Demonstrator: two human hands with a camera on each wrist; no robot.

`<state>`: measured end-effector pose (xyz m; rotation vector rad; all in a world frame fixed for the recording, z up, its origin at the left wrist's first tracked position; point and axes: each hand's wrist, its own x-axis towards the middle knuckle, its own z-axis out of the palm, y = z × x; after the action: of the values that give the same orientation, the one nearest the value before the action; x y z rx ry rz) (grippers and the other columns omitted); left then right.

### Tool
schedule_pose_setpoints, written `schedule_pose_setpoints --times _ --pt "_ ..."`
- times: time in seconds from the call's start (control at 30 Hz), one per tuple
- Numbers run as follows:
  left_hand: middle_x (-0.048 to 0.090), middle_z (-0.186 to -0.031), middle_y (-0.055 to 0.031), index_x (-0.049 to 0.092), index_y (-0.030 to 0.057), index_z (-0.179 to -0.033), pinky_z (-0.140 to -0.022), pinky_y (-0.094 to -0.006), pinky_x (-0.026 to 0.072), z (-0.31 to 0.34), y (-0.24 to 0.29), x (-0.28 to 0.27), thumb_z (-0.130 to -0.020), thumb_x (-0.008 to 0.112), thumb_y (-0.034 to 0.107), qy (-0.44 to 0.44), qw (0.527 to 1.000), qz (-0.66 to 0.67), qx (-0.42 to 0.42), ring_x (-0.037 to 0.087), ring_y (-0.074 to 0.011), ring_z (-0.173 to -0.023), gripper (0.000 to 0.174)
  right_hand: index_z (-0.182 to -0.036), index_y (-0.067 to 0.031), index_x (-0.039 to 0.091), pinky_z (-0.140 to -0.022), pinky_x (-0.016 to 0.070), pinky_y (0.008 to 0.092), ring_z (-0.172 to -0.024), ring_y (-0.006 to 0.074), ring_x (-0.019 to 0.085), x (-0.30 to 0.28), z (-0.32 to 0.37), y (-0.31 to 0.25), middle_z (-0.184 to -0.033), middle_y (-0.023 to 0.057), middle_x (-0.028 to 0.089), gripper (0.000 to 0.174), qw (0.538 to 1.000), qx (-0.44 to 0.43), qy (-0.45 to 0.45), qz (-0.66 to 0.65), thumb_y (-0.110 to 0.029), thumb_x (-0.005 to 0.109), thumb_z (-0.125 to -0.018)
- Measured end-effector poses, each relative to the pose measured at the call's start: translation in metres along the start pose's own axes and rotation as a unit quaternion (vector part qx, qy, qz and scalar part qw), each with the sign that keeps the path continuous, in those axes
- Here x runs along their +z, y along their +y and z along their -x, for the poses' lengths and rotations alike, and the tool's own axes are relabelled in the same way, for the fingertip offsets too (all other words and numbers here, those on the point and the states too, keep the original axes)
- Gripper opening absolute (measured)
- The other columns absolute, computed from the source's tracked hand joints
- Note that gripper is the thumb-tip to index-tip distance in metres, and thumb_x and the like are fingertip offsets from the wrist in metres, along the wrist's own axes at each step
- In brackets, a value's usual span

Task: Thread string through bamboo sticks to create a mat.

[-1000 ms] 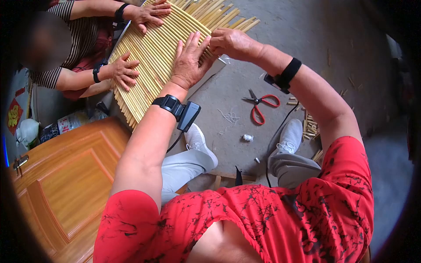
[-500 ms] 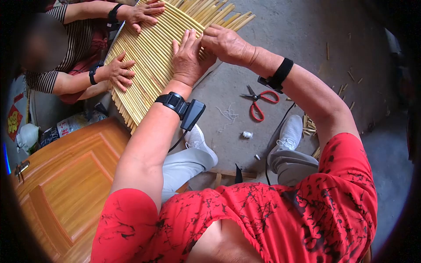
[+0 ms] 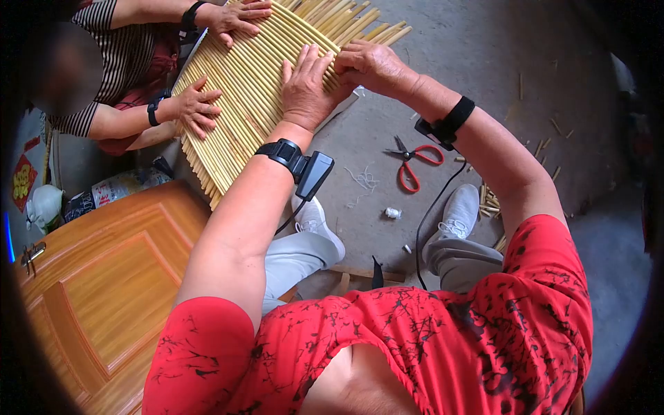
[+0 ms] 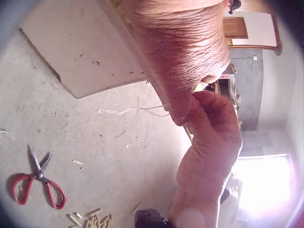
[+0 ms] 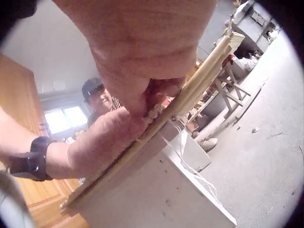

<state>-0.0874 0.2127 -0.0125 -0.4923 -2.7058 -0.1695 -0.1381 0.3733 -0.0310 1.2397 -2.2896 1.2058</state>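
Observation:
A mat of thin, pale yellow sticks [image 3: 238, 104] lies slanted at the upper left of the head view. My left hand [image 3: 308, 93] rests on its near right part, fingers extended across the sticks. At the mat's right edge, my right hand [image 3: 373, 66] has curled fingers pinched close beside the left thumb, the fingertips hidden. White string [image 4: 135, 109] hangs by the two hands in the left wrist view. Loose string [image 5: 190, 168] also trails below the mat's edge in the right wrist view. I cannot tell exactly how the right fingertips hold it.
Another person's hands [image 3: 197, 107] lie flat on the mat's far left side. Red-handled scissors [image 3: 415, 162], a small white spool [image 3: 393, 213] and tangled string [image 3: 363, 181] lie on the concrete floor. Stick offcuts [image 3: 490, 200] are by the right shoe. A wooden door panel [image 3: 117, 290] stands left.
The head view shifts slightly. My left hand stays on the mat and my right hand keeps working at its edge, the two still close together.

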Motion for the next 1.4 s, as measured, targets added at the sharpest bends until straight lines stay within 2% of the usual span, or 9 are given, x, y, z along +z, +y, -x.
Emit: schedule_pose_setpoints --times 0.8,0.9,1.1,1.17,1.23,1.27,1.3,1.37,1.4 --pt "0.044 -0.126 -0.0139 0.047 0.0128 -0.118 -0.099 -0.0511 0.0261 0.0 0.003 0.001 -0.071 0.068 0.041 -0.024 1.0 -0.002 -0.015 0.036 -0.0287 -0.123 0.059 -0.079 -0.0106 0.056 -0.066 0.0483 0.0311 -0.078 0.0225 0.056 0.005 0.001 -0.001 -0.076 0.0035 0.057 0.012 1.0 -0.008 0.016 -0.013 -0.012 0.063 -0.069" --pt "0.043 -0.128 -0.014 0.044 0.0183 -0.126 -0.1 -0.0523 0.0228 0.0 -0.002 0.006 -0.069 0.064 0.05 -0.031 0.999 -0.027 -0.001 0.035 -0.0282 -0.124 0.068 -0.076 -0.0106 0.055 -0.065 0.0483 0.032 -0.078 0.0232 0.056 0.008 0.0 -0.004 -0.075 0.0042 0.056 0.01 0.999 -0.024 0.036 0.03 -0.012 0.062 -0.069" --pt "0.042 -0.129 -0.0155 0.046 0.0137 -0.125 -0.1 -0.0532 0.0221 0.0 -0.003 0.002 -0.072 0.061 0.05 -0.063 0.997 -0.038 -0.008 0.033 -0.0284 -0.125 0.066 -0.077 -0.007 0.053 -0.062 0.0474 0.0314 -0.07 0.0227 0.055 -0.002 -0.028 -0.028 -0.072 0.0075 0.053 0.011 0.995 -0.052 0.09 -0.007 -0.007 0.062 -0.071" --pt "0.042 -0.128 -0.0163 0.049 0.0116 -0.123 -0.1 -0.0533 0.0218 0.0 -0.001 -0.005 -0.073 0.06 0.05 -0.077 0.996 -0.022 0.028 0.033 -0.029 -0.125 0.065 -0.082 -0.0072 0.056 -0.065 0.048 0.0305 -0.074 0.0195 0.057 -0.022 -0.055 -0.041 -0.076 0.0072 0.057 0.004 0.98 -0.05 0.173 -0.082 -0.008 0.059 -0.079" --pt "0.041 -0.129 -0.0159 0.051 0.0114 -0.121 -0.1 -0.0541 0.0212 -0.002 0.0 -0.001 -0.074 0.058 0.052 -0.07 0.997 -0.032 0.018 0.033 -0.0296 -0.125 0.062 -0.088 -0.0086 0.057 -0.069 0.0482 0.0327 -0.083 0.0185 0.06 -0.024 -0.075 -0.028 -0.086 0.0073 0.062 0.009 0.95 0.079 0.146 -0.265 -0.017 0.057 -0.084" --pt "0.041 -0.13 -0.0155 0.05 0.0115 -0.122 -0.1 -0.054 0.021 -0.001 0.001 -0.002 -0.075 0.057 0.053 -0.06 0.997 -0.033 0.02 0.033 -0.0295 -0.125 0.063 -0.087 -0.0035 0.047 -0.041 0.0424 0.0269 -0.046 0.0133 0.048 -0.035 -0.074 -0.041 -0.06 0.0048 0.05 0.001 0.957 -0.014 0.206 -0.201 -0.005 0.047 -0.087" --pt "0.041 -0.13 -0.0151 0.049 0.0116 -0.123 -0.1 -0.0539 0.0207 0.0 0.0 -0.002 -0.075 0.055 0.054 -0.05 0.998 -0.034 0.021 0.032 -0.0294 -0.125 0.064 -0.087 -0.0035 0.047 -0.041 0.0424 0.0269 -0.046 0.0133 0.048 -0.046 -0.073 -0.048 -0.06 0.0048 0.05 0.001 0.958 -0.016 0.206 -0.201 -0.005 0.047 -0.087" --pt "0.04 -0.13 -0.0146 0.047 0.0127 -0.125 -0.101 -0.0527 0.02 0.0 -0.001 0.0 -0.077 0.053 0.056 -0.072 0.996 -0.058 0.016 0.031 -0.0283 -0.126 0.065 -0.086 -0.0041 0.047 -0.045 0.0423 0.0251 -0.051 0.0113 0.048 -0.071 -0.07 -0.059 -0.062 0.0043 0.05 0.003 0.881 0.271 -0.004 -0.387 -0.007 0.047 -0.088" --pt "0.04 -0.13 -0.0145 0.046 0.0132 -0.126 -0.102 -0.0522 0.0195 0.0 -0.001 0.001 -0.077 0.052 0.056 -0.066 0.996 -0.054 0.011 0.03 -0.0278 -0.127 0.066 -0.086 -0.0034 0.046 -0.051 0.0422 0.0227 -0.059 0.0091 0.049 -0.091 -0.073 -0.074 -0.067 0.0035 0.05 0.006 0.91 0.296 -0.018 -0.291 -0.009 0.046 -0.089"
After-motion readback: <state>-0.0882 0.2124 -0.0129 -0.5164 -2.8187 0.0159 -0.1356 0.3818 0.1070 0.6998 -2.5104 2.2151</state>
